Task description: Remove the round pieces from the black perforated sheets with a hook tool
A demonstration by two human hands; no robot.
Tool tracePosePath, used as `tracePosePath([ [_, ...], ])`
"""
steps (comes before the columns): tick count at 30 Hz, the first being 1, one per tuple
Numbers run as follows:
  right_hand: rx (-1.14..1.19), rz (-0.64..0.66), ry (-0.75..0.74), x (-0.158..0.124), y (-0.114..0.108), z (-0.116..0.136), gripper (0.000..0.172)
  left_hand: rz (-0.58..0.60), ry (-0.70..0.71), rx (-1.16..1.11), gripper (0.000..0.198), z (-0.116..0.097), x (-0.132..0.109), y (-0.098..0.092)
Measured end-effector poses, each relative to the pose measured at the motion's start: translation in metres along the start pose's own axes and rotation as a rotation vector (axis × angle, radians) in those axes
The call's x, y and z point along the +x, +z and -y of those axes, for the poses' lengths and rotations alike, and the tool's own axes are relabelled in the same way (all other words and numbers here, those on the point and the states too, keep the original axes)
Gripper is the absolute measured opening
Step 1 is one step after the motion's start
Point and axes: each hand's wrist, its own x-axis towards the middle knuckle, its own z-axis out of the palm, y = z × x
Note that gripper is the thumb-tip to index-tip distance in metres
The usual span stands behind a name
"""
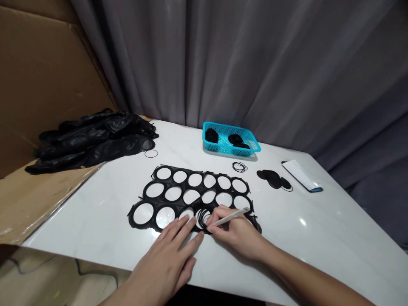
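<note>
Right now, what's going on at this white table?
A person's left hand lies flat at the near edge of a black rubbery sheet with round cut-outs. The right hand holds a thin white stick-like tool, its tip at a cluster of thin black rings. A blue plastic basket holding black pieces stands behind.

A white, marble-veined table (334, 229) lay under the grip of the right hand (236, 231), its glossy top catching small bright spots of reflected light to the right of that grip. Far beyond the grip a grey curtain (255, 63) hung in heavy folds across the whole back. Well to the grip's left, brown cardboard (38, 72) sheets leaned.
</note>
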Motion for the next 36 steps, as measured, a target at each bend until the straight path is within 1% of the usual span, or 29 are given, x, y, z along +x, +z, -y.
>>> tracePosePath([
  [7, 0.008, 0.008, -0.041, 0.004, 0.002, 0.0, 0.014, 0.035, -0.004, 0.006, 0.057, -0.001, -0.002, 0.002],
  [10, -0.025, 0.007, -0.115, 0.004, 0.001, -0.002, 0.014, 0.023, -0.005, 0.009, 0.056, -0.001, -0.002, 0.001],
  [13, -0.088, 0.035, -0.268, 0.0, 0.004, -0.01, 0.013, 0.015, -0.005, 0.011, 0.056, -0.001, 0.0, -0.002],
  [15, -0.204, 0.06, -0.422, -0.003, 0.01, -0.02, 0.008, 0.008, -0.008, -0.006, 0.056, -0.002, 0.001, -0.003],
  [17, -0.353, 0.059, -0.568, -0.004, 0.013, -0.031, 0.01, -0.01, -0.018, -0.033, 0.054, -0.002, 0.001, -0.004],
  [18, -0.412, 0.042, -0.608, -0.003, 0.012, -0.035, 0.012, -0.026, -0.024, -0.047, 0.053, -0.002, 0.001, -0.003],
  [19, -0.447, 0.011, -0.614, -0.001, 0.009, -0.038, 0.014, -0.038, -0.033, -0.061, 0.052, -0.002, 0.0, -0.003],
  [20, -0.455, -0.043, -0.586, 0.003, 0.002, -0.038, 0.015, -0.045, -0.043, -0.076, 0.051, -0.002, -0.001, -0.002],
  [21, -0.434, -0.125, -0.529, 0.007, -0.006, -0.037, 0.015, -0.046, -0.053, -0.09, 0.05, -0.002, -0.002, -0.002],
  [23, -0.318, -0.303, -0.339, 0.015, -0.026, -0.031, 0.015, -0.036, -0.068, -0.111, 0.051, -0.002, -0.003, -0.002],
  [24, -0.235, -0.349, -0.228, 0.018, -0.035, -0.026, 0.014, -0.029, -0.072, -0.118, 0.051, -0.002, -0.004, -0.002],
  [25, -0.151, -0.363, -0.133, 0.02, -0.041, -0.022, 0.016, -0.023, -0.072, -0.12, 0.052, -0.002, -0.004, -0.002],
  [26, -0.076, -0.337, -0.063, 0.02, -0.044, -0.017, 0.017, -0.022, -0.07, -0.118, 0.052, -0.002, -0.004, -0.002],
  [27, -0.022, -0.275, -0.019, 0.019, -0.042, -0.013, 0.017, -0.021, -0.066, -0.112, 0.052, -0.002, -0.004, -0.003],
  [29, 0.051, -0.15, 0.01, 0.015, -0.032, -0.007, 0.016, -0.023, -0.058, -0.09, 0.051, -0.002, -0.003, -0.004],
  [31, 0.091, -0.061, 0.011, 0.009, -0.016, -0.003, 0.014, -0.027, -0.059, -0.065, 0.05, -0.002, -0.001, -0.004],
  [33, 0.1, -0.019, -0.002, 0.006, -0.004, -0.002, 0.013, -0.032, -0.058, -0.052, 0.051, -0.003, 0.0, -0.004],
  [36, 0.088, 0.002, -0.009, 0.006, 0.002, -0.002, 0.012, -0.038, -0.053, -0.053, 0.052, -0.003, 0.0, -0.004],
])
